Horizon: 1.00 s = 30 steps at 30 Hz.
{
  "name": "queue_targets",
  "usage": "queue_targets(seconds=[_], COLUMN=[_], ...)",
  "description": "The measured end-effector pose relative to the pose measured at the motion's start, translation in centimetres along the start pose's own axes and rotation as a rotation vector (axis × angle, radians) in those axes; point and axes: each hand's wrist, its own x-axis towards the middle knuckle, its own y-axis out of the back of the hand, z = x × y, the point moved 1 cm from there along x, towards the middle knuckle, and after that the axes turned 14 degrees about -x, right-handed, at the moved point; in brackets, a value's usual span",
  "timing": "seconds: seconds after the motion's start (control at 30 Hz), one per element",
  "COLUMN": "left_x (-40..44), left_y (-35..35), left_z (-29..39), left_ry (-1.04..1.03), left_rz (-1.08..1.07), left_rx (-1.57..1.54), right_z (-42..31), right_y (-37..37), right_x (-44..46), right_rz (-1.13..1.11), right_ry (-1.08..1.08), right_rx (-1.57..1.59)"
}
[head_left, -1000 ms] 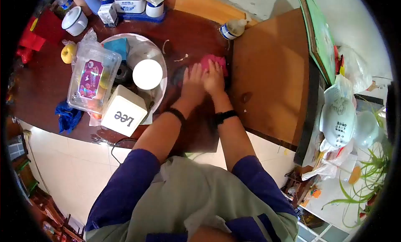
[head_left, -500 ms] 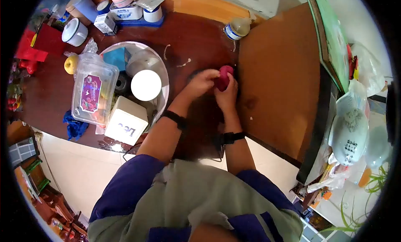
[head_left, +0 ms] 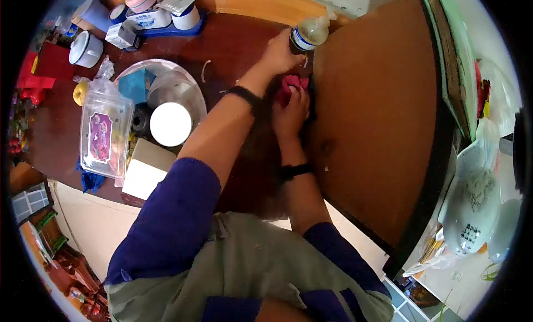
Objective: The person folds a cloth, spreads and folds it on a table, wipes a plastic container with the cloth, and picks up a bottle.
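Observation:
My left hand [head_left: 282,52] reaches forward to a pump bottle [head_left: 312,32] with a blue-and-white label. Its fingers and thumb are around the bottle's near left side, low down. Nearer to me, my right hand [head_left: 291,113] is closed on a crumpled dark red cloth [head_left: 288,87], pressed on the dark brown table [head_left: 244,172]. Part of the cloth is hidden under the fingers.
An upright brown board [head_left: 372,111] borders the table on the right. At left a round basin [head_left: 201,108] holds a white-lidded container [head_left: 171,124] and boxes. Beside it are a clear plastic box [head_left: 105,136] and a white enamel pot [head_left: 86,48].
My left hand has left the red cloth and moved forward to the pump bottle. My right hand stays on the cloth, now spread out more. The view has shifted slightly.

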Motion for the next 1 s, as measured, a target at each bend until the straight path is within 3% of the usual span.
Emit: queue_targets(seconds=[0.13,0.23,0.37,0.47,0.67,0.77,0.87,0.97,1.0], left_x=[3.7,4.7,5.6,5.3,1.7,-1.6,-5.1,-7.8,-8.8], left_y=[-2.3,-4.5,-5.4,-4.8,-2.1,-0.1,2.3,4.2,4.5], left_z=[-0.8,-1.7,-2.7,-1.7,1.9,5.1,6.9,6.9,6.6], left_ry=[-0.055,-0.106,-0.214,-0.246,-0.317,-0.307,-0.31,-0.24,-0.186], left_rz=[-0.041,0.165,0.205,0.199,0.19,0.23,0.286,0.293,0.301], left_rx=[0.007,0.073,0.068,-0.002,-0.107,-0.151,-0.091,-0.077,-0.108], right_z=[-0.5,-0.2,-1.4,-1.1,-0.7,-0.6,1.2,2.0,1.9], right_y=[0.1,-0.1,0.8,0.5,0.1,-0.3,-2.0,-0.3,1.0], right_x=[0.2,0.6,0.2,0.3,0.0,0.0,0.4,1.4,1.4], right_rz=[0.058,0.107,0.151,0.232,0.085,0.148,0.259,0.056,-0.04], right_ry=[0.0,0.065,0.021,0.083,0.017,0.03,0.06,-0.266,-0.445], right_rx=[-0.036,-0.075,-0.087,-0.035,-0.116,-0.071,0.197,0.52,0.867])
